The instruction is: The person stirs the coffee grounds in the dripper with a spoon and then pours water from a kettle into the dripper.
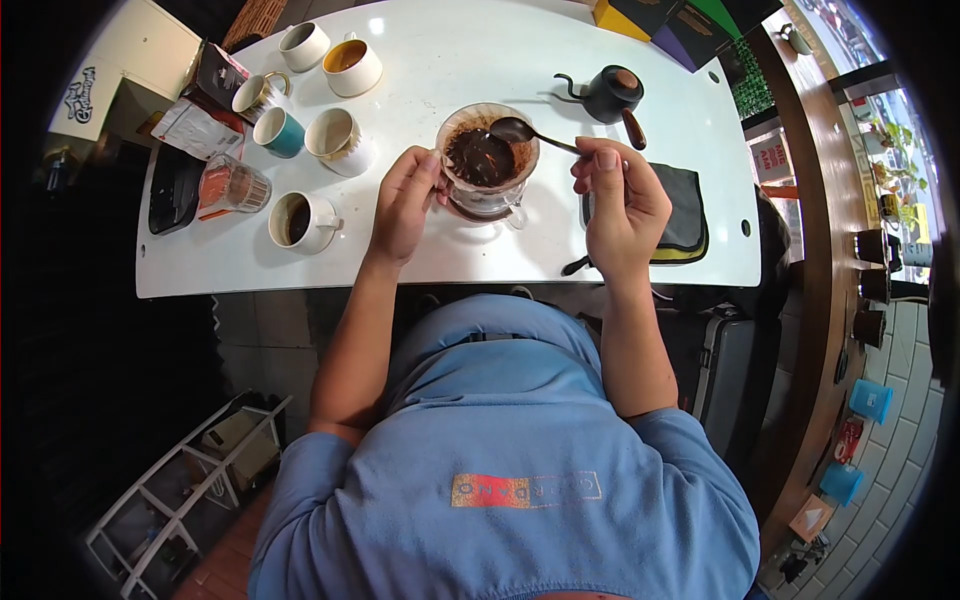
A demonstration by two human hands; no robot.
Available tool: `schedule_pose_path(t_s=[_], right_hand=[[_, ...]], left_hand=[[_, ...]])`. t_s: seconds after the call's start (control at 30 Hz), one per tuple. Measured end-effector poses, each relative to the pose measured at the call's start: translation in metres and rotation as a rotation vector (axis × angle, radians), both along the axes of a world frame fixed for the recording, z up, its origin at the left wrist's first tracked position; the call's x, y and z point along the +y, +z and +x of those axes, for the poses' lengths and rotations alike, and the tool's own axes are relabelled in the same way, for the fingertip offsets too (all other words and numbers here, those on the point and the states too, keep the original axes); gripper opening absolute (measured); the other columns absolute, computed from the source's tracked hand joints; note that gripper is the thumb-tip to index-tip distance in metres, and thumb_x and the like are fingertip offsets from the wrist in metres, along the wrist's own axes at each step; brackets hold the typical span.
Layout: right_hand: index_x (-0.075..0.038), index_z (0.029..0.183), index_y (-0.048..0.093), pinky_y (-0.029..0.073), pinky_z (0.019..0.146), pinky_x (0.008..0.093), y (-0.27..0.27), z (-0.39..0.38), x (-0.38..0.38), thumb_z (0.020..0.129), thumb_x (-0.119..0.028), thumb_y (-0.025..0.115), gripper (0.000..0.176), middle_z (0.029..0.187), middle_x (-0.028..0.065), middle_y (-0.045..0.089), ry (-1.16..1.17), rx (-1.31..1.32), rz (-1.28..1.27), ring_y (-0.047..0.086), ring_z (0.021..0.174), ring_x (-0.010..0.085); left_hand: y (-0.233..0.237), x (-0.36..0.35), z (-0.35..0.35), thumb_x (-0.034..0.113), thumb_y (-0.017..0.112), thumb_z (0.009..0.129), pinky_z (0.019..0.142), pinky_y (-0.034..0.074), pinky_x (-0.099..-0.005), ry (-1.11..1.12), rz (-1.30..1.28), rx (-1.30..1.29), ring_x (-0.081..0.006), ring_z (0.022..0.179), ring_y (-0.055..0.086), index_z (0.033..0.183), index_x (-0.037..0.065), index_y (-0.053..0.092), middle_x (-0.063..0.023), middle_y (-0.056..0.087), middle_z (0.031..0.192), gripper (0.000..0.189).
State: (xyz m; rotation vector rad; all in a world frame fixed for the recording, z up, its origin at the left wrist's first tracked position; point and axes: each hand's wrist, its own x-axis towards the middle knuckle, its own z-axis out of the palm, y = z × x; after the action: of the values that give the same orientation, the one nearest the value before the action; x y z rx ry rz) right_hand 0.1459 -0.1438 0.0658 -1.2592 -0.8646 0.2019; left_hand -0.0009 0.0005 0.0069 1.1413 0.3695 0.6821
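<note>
A coffee dripper (530, 160) with wet dark coffee grounds (480, 158) in it sits on a glass server (484, 205) at the middle of the table. My left hand (408, 195) grips the dripper's left side, thumb up at the rim. In my right hand (622, 205) is a dark spoon (545, 138), pinched by its handle. The spoon's bowl rests over the grounds, inside the dripper's rim. Just right of my right hand lies a folded dark cloth (682, 215).
Several cups stand on the left, among them a white mug (303, 222) of dark liquid and a teal cup (278, 133). A ribbed glass (240, 187) is beyond them. A black gooseneck kettle (610, 95) stands back right on the white table (450, 50), near colored boxes (680, 25).
</note>
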Motion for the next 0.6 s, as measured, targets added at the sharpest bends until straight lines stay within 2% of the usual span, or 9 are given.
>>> schedule_pose_path(t_s=[0.6], right_hand=[[0.005,0.093,0.062,0.045,0.060,0.0206,0.0038,-0.0016,0.0003,0.091,-0.011,0.051,0.019,0.078,0.0065,0.061,0.014,0.029,0.030,0.056,0.069,0.0083]], left_hand=[[-0.0014,-0.0008,-0.0004,0.022,0.042,0.095,0.064,0.037,-0.0206,-0.017,0.039,0.020,-0.0077,0.069,0.044,0.083,0.005,0.049,-0.0010,0.049,0.074,0.022]])
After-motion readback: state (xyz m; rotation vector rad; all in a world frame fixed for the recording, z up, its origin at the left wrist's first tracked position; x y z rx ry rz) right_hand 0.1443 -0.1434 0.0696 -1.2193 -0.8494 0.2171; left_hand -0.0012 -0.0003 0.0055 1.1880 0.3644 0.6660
